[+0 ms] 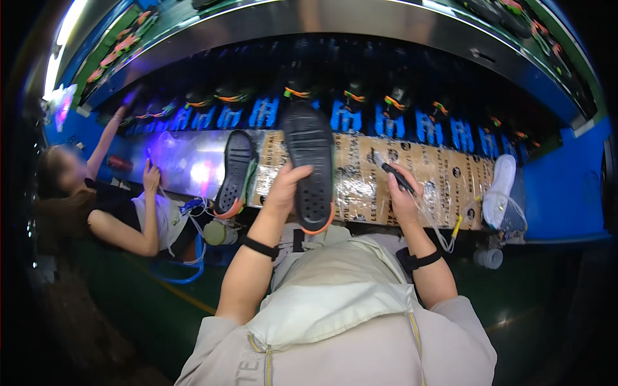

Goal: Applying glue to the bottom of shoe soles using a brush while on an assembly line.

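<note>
In my left hand (284,188) is a black shoe sole (311,154) with an orange heel edge, held upright with its grooved, perforated face toward me. My thumb lies across the sole's middle and the fingers go behind it. To the right, my right hand (405,196) is closed round a black pen-shaped tool (396,176), its pale tip pointing up and left, apart from the sole. A thin pale cord (430,222) hangs beside that hand toward a yellow connector. A second black sole (235,168) with an orange heel lies on the bench, left of the held one.
Cardboard under clear film (444,177) covers the bench. A white shoe-shaped piece (500,192) lies at its right end. Behind, blue racks (346,118) hold dark shoes with orange trim, under a metal hood (360,20). A co-worker (122,206) sits at left, one arm stretched toward the racks.
</note>
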A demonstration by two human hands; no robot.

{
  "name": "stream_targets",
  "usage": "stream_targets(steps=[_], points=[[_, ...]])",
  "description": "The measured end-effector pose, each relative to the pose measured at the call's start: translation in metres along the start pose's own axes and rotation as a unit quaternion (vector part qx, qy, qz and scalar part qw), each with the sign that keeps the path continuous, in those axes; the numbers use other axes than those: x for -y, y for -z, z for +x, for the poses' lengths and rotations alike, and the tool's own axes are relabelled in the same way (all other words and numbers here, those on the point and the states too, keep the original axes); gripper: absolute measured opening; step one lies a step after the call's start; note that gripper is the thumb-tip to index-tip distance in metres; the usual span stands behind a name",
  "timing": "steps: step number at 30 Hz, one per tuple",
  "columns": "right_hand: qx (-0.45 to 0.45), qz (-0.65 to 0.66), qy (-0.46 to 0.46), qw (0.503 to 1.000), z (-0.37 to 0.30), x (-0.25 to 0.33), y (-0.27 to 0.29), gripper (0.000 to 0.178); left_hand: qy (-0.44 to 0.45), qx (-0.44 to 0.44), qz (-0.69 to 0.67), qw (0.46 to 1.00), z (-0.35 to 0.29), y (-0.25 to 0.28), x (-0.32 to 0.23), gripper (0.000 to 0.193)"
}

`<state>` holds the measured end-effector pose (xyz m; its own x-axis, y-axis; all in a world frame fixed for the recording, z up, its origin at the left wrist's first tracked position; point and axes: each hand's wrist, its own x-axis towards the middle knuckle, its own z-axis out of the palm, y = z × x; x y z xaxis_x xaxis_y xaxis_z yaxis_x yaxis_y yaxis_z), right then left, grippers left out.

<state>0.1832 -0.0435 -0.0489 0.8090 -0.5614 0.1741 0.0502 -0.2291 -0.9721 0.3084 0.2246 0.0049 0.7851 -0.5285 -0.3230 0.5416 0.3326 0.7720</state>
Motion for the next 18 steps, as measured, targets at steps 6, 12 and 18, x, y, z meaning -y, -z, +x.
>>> stream_targets(steps=[6,12,18], points=[[0.046,0.228,-0.068,0.97,0.008,0.062,-0.002,0.02,-0.024,0.129,-0.162,0.978,-0.031,-0.022,-0.011,0.092],[0.137,0.242,-0.055,0.959,0.004,0.117,-0.032,0.021,-0.025,0.117,-0.253,0.96,-0.029,-0.024,0.001,0.093],[0.171,0.19,-0.021,0.967,0.003,0.137,-0.062,0.02,-0.018,0.089,-0.312,0.946,-0.03,-0.023,0.013,0.086]])
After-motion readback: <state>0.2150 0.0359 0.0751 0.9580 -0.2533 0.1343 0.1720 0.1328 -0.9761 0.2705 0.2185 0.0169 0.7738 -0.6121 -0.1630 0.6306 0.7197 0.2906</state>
